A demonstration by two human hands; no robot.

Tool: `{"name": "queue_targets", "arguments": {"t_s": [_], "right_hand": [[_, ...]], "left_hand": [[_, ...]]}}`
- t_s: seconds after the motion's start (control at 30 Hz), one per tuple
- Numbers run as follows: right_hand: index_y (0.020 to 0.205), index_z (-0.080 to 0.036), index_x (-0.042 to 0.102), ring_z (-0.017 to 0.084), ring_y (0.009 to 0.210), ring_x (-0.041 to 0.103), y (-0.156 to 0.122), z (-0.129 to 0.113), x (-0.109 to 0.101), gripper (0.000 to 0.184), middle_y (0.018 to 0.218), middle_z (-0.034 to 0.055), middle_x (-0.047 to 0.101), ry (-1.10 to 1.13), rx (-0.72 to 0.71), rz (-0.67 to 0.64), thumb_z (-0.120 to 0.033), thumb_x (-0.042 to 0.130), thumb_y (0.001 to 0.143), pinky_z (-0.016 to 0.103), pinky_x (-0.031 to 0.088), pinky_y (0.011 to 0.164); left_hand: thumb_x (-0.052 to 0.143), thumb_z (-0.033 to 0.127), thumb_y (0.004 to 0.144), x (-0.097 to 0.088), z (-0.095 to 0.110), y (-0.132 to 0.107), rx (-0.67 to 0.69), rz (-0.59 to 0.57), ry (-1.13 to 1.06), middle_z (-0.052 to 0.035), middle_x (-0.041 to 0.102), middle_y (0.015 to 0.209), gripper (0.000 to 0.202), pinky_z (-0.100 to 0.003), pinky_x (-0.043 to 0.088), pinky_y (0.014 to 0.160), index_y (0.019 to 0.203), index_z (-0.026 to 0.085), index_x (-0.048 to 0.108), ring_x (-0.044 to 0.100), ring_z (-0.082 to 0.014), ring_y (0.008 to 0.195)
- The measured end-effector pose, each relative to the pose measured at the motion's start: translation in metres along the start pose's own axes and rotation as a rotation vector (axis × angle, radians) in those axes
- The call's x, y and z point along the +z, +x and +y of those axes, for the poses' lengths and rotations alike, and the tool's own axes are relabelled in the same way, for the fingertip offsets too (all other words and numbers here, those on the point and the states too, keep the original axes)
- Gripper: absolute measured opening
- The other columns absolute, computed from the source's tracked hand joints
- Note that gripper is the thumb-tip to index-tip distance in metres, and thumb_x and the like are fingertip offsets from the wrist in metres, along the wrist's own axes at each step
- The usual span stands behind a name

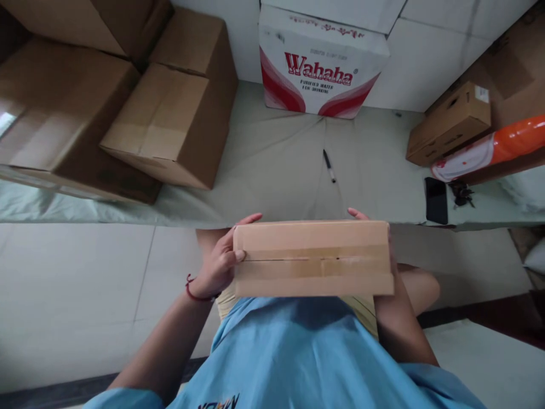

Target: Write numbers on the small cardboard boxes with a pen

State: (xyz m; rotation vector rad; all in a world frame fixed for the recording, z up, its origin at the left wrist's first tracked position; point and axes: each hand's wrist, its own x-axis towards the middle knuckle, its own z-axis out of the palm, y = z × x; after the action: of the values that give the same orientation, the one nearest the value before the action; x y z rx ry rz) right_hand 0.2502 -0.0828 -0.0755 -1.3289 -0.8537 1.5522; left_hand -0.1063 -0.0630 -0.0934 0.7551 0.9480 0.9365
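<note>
A cardboard box (pixel 314 278) with tape along its seam is held level over my lap, just in front of the table's near edge. My left hand (pixel 225 258) grips its left end, thumb on the taped face and a finger along the far side. At the right end, my right hand (pixel 392 255) supports the box from the side. Most of that hand is hidden behind the cardboard; one fingertip shows above the far edge. On the table beyond lies a black and clear pen (pixel 329 166).
Large cardboard cartons (pixel 157 113) stand at the left of the cloth-covered table (pixel 272 165). A white and red Wahaha carton (pixel 319 71) is against the wall. To the right are a small brown box (pixel 451 122), an orange roll (pixel 517 139), a phone (pixel 436 200) and keys (pixel 461 193).
</note>
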Motion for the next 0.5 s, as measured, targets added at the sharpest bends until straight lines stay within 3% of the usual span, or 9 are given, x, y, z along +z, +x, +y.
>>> {"name": "queue_targets", "arguments": {"t_s": [0.07,0.17,0.23,0.33,0.4,0.5], "right_hand": [[0.165,-0.038,0.046,0.034,0.129,0.07,-0.003,-0.001,0.003,0.087,0.142,0.0084,0.072,0.063,0.014,-0.016,-0.091,0.039,0.096,0.052,0.061,0.103],[0.17,-0.04,0.035,0.036,0.142,0.062,0.0,0.004,0.002,0.101,0.156,0.0085,0.063,0.019,-0.029,-0.049,-0.092,0.06,0.087,0.052,0.058,0.108],[0.168,-0.04,0.039,0.037,0.145,0.06,0.008,0.006,0.001,0.107,0.161,0.0081,0.059,-0.007,-0.061,-0.056,-0.09,0.072,0.079,0.052,0.058,0.109],[0.155,-0.036,0.055,0.036,0.142,0.061,0.028,0.001,0.0,0.091,0.156,0.0077,0.063,-0.03,-0.043,-0.037,-0.074,0.082,0.078,0.049,0.057,0.108],[0.144,-0.033,0.062,0.034,0.137,0.065,0.043,-0.009,0.001,0.075,0.146,0.0072,0.07,-0.061,-0.006,-0.006,-0.06,0.083,0.078,0.046,0.058,0.106],[0.138,-0.03,0.064,0.033,0.131,0.068,0.064,-0.025,0.005,0.067,0.137,0.0065,0.075,-0.095,-0.008,0.02,-0.053,0.08,0.076,0.044,0.058,0.103]], "left_hand": [[0.09,0.048,0.064,0.004,0.008,0.007,0.065,0.107,0.087,-0.0083,0.076,0.123,0.092,-0.033,0.057,0.087,0.149,0.024,0.064,0.07,-0.0301,0.11],[0.086,0.049,0.066,0.006,0.009,0.016,0.082,0.26,0.102,-0.0087,0.074,0.125,0.083,-0.032,0.056,0.083,0.142,0.023,0.065,0.068,-0.0311,0.112],[0.082,0.052,0.069,0.006,0.004,0.021,0.053,0.347,0.08,-0.009,0.075,0.123,0.072,-0.032,0.056,0.078,0.133,0.021,0.068,0.069,-0.0325,0.112],[0.077,0.055,0.077,0.006,-0.003,0.026,0.036,0.415,0.102,-0.008,0.076,0.118,0.06,-0.03,0.053,0.072,0.125,0.02,0.07,0.07,-0.0328,0.112],[0.075,0.058,0.082,0.007,-0.005,0.03,0.068,0.424,0.157,-0.0074,0.077,0.118,0.058,-0.031,0.054,0.077,0.126,0.02,0.071,0.069,-0.0322,0.115],[0.07,0.062,0.091,0.01,-0.004,0.036,0.157,0.436,0.283,-0.0089,0.077,0.124,0.059,-0.038,0.055,0.096,0.132,0.019,0.07,0.069,-0.0317,0.121]]}}
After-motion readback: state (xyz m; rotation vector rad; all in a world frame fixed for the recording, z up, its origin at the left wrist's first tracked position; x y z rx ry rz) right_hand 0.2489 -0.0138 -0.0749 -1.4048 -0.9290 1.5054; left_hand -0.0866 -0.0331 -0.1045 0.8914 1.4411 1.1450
